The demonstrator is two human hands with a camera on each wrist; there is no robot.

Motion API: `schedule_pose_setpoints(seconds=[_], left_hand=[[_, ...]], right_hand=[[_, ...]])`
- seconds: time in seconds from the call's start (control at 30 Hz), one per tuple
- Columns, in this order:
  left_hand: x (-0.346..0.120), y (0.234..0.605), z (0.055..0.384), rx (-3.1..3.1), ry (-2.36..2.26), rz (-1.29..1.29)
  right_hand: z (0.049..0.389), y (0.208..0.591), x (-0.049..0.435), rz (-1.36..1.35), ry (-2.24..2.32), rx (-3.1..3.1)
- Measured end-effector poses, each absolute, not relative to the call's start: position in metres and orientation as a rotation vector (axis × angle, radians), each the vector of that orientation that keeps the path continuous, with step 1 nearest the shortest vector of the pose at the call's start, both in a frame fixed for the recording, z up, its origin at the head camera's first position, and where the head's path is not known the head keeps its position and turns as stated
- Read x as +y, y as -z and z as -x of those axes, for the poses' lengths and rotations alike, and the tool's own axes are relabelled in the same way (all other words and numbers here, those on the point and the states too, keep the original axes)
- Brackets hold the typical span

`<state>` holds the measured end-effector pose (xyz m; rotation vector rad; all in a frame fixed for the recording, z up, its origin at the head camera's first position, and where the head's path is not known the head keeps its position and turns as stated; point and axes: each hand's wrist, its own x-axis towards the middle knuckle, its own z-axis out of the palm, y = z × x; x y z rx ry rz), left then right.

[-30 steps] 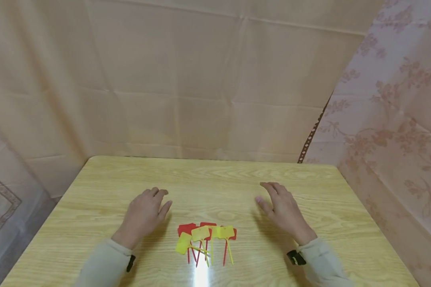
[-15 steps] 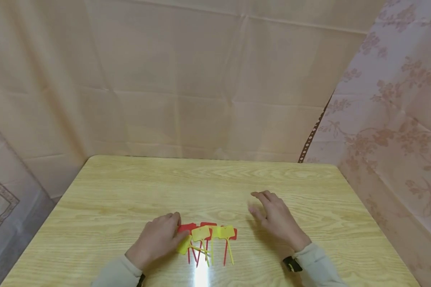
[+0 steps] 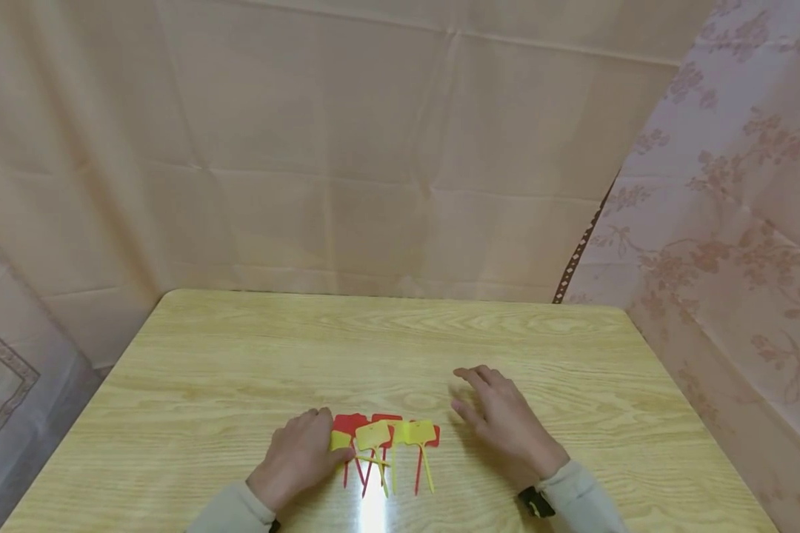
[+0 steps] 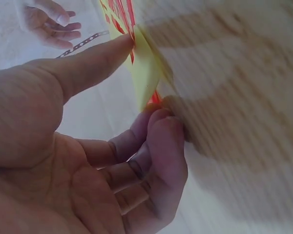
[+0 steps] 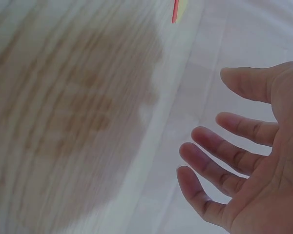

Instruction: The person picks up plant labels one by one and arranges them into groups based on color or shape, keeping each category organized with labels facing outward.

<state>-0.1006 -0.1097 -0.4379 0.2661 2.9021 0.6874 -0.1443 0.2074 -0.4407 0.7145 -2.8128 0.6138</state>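
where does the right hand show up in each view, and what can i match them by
Head: right hand, right of centre in the lower half.
Left wrist: right hand, small, in the top left corner.
Right wrist: right hand, large, palm visible, at the right edge and lower right.
Shared landmark: the wooden table, its grain visible in all three.

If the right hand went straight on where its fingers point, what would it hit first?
Probably the beige curtain behind, though the right hand might brush the table sooner; its height is unclear.
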Motion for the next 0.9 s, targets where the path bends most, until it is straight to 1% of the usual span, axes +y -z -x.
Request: schedule_pose_setpoints(seconds=[0.23, 0.4, 0.67, 0.77, 0.9], left_hand=[[-0.115, 0.44, 0.103, 2.828, -0.846, -0.225], [-0.121, 0.441, 0.108, 2.737, -1.068, -0.214], [-0.144, 0.433, 0.129, 2.418, -1.416, -0.411], [-0.152, 0.428, 0.137, 2.335, -1.459, -0.413], [-0.158, 0.423, 0.149, 2.313, -1.485, -0.355]], right_hand=[[0.141, 0.444, 0.206, -0.705, -0.623, -2.848], [0.14, 0.446, 0.205, -0.705, -0.62, -2.856], [0.139, 0.445, 0.204, -0.715, -0.629, -2.88], [0.139, 0.445, 0.204, -0.723, -0.629, -2.887], [0.138, 0.445, 0.203, -0.726, -0.643, -2.896]])
